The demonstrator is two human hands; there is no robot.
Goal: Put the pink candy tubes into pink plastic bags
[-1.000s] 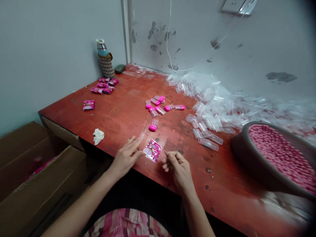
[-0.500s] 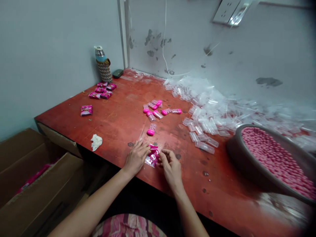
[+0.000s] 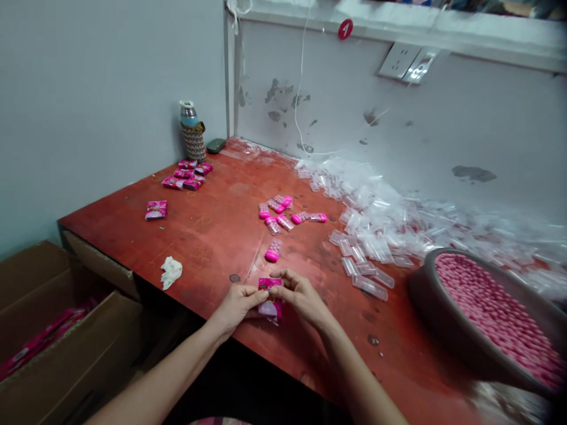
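Near the front edge of the red table, both hands grip a small pink printed packet [image 3: 271, 309] with a clear plastic end. My left hand [image 3: 235, 307] pinches its left side, thumb on top. My right hand [image 3: 302, 296] has its thumb on the packet's face and fingers around the right edge. Just beyond them lies a clear tube of beads with a pink cap [image 3: 273, 250]. More such filled tubes [image 3: 286, 222] lie in a loose cluster farther back. What is inside the held packet cannot be made out.
Clear empty tubes [image 3: 367, 236] are heaped along the wall. A dark basin [image 3: 420, 289] of pink beads stands at the right. At the left are pink packets [image 3: 156, 210], crumpled white tissue [image 3: 170, 271], a bottle in a woven sleeve [image 3: 194, 141] and an open cardboard box [image 3: 101, 330] below.
The packet has been turned so its printed face shows, and is now held between both hands. My right hand has come over its right side. The camera view has tilted up slightly.
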